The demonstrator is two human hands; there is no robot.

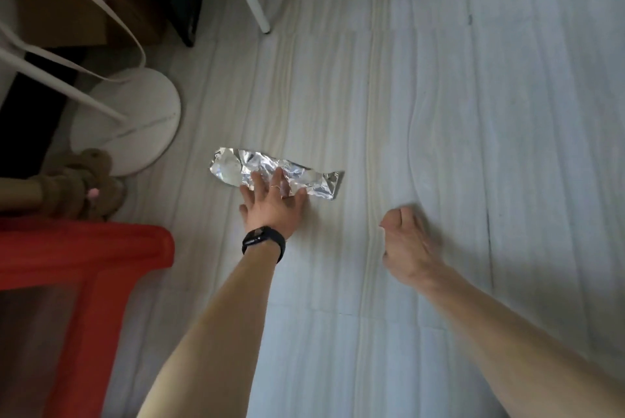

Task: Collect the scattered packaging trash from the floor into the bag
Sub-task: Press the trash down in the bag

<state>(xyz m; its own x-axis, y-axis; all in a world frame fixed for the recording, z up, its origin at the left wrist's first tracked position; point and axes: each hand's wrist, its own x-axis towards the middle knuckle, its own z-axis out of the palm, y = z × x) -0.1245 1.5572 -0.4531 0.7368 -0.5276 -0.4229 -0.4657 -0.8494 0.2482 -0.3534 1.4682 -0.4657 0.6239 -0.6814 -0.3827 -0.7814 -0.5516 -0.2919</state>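
Two bare forearms reach in from the near edge toward the floor point(439, 96). The left hand point(274, 206) has its fingers point(257, 181) straight and spread, their tips laid on the near edge of a crumpled silver foil wrapper point(233, 167). The wrapper lies flat on the boards and runs out to either side of those fingertips. It is touched but not yet gripped or lifted. A black wristband point(263, 243) sits behind that hand.

To the right of those fingers and well apart from the wrapper, the right hand point(406, 245) is blurred, its fingers curled in with nothing visible in them.

Farther left of the fingers stand a round white base point(135, 106), a brown plush toy point(84, 181) and a red plastic stool point(84, 248).

No bag is in view, and this wrapper is the only trash showing, so it looks like a pickup is just starting. Grasping, lifting and bagging are still to come.
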